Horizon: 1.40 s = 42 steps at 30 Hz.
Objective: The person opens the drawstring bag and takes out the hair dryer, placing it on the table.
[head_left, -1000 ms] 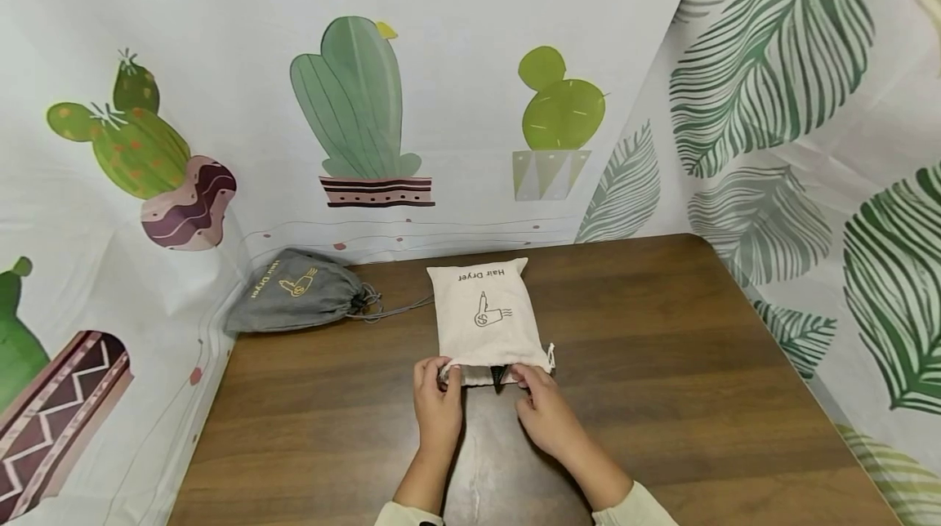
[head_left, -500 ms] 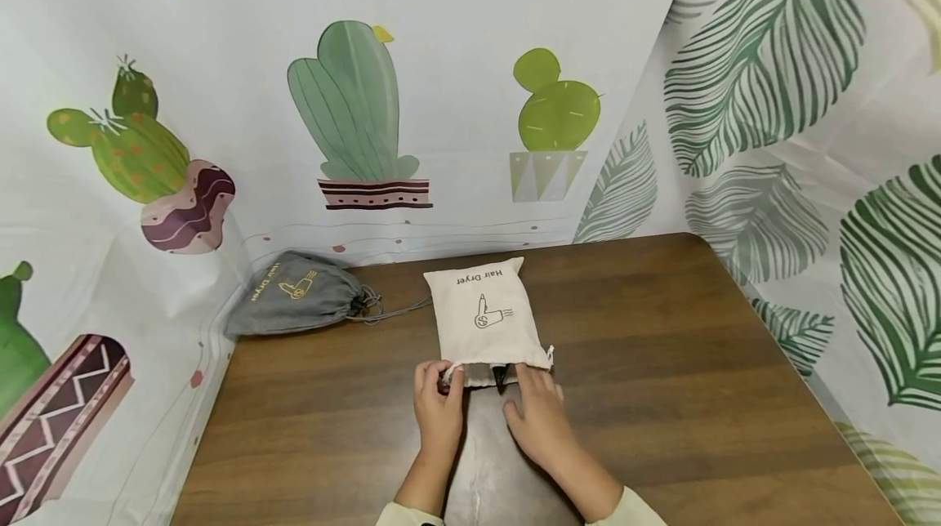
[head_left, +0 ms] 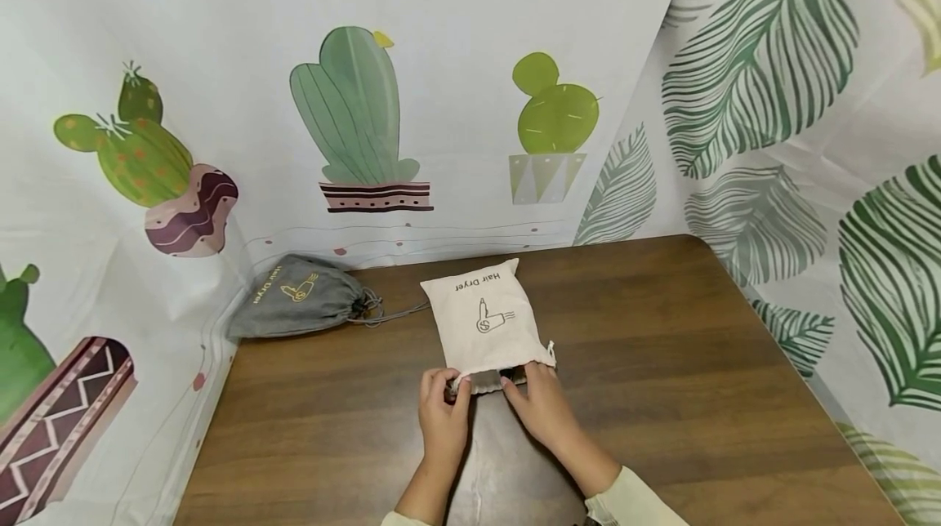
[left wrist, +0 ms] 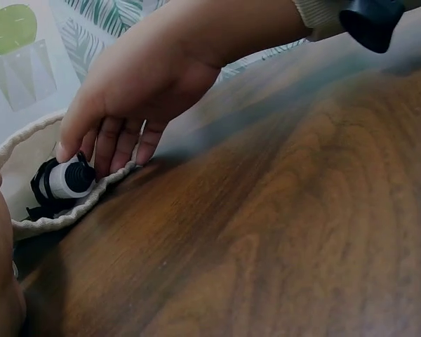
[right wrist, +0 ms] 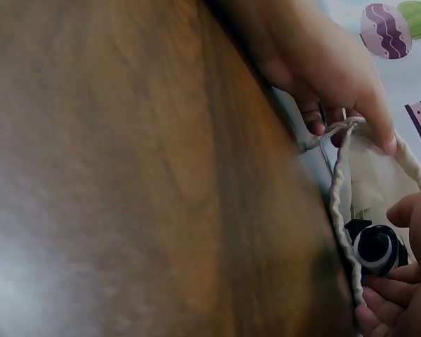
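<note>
A cream drawstring bag [head_left: 478, 346] printed "Hair Dryer" lies flat, its mouth towards me. At the mouth's left side my left hand [head_left: 443, 424] pinches the rim, thumb inside and fingers outside, as the right wrist view shows. My right hand [head_left: 550, 412] reaches into the right side of the mouth, its fingers partly hidden by the cloth. Just inside sits a white-and-black cylindrical thing [left wrist: 67, 180] with a ribbed black end, like a hair dryer's handle. The right thumb and fingers lie on either side of it, the hand not closed round it.
A grey drawstring bag [head_left: 294, 305] with gold "Hair Dryer" print lies at the table's back left. Its cord [head_left: 400, 314] runs up to the cream bag. Printed cloth [head_left: 463, 101] hangs behind the wooden table [head_left: 662, 363].
The black tip that stuck out of the bag's mouth now sits inside it. My right hand has moved from the rim into the mouth; the left keeps its pinch on the rim.
</note>
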Motion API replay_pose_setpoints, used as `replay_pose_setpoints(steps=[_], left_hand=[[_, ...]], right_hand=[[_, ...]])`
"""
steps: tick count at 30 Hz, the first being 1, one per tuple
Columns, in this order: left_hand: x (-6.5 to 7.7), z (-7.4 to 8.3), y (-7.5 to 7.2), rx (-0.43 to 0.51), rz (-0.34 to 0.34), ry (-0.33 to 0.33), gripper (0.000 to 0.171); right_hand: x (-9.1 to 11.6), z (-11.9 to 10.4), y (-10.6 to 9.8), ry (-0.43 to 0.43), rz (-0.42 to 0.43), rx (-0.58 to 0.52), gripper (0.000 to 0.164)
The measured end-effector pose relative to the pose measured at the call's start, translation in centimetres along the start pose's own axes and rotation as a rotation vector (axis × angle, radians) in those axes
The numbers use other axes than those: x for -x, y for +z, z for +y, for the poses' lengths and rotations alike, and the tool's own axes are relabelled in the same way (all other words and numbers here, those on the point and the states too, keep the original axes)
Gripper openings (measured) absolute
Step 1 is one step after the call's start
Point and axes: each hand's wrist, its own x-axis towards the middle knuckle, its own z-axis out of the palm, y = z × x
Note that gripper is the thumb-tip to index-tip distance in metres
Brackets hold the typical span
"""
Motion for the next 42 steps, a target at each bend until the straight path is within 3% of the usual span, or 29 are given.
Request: replay_pose_setpoints(steps=[6,11,24,29,33,37,42], left_hand=[[0.2,-0.1,0.1,-0.020,-0.015,0.023,0.015],[0.4,0.0,0.2,-0.022,-0.031,0.061,0.021],[1.9,1.4,0.0,-0.051,-0.107,0.195,0.026],[2.3,2.0,-0.1,0.005,-0.147,0.216,0.022],[2.3,2.2,-0.2,0.068,-0.178,0.246,0.017],[2.0,2.0,-0.5,0.111,-0.152,0.195,0.021],[1.2,1.1,-1.2,0.126,-0.026,0.048,0.026]], right_hand=[[-0.9,0.4,0.1,-0.034,-0.005,-0.032,0.040],[-1.5,0.6,0.3,-0.049,-0.007,-0.102,0.048],[-1.9,0.7,0.3,-0.012,-0.015,-0.077,0.046],[-2.1,1.0,-0.1,0.029,-0.002,-0.112,0.044],[-2.5,1.5,-0.4,0.061,-0.013,-0.249,0.042],[-2.6,1.9,-0.8,0.101,-0.079,-0.341,0.045],[-2.5,2.3,-1.3,0.120,-0.117,-0.413,0.046]])
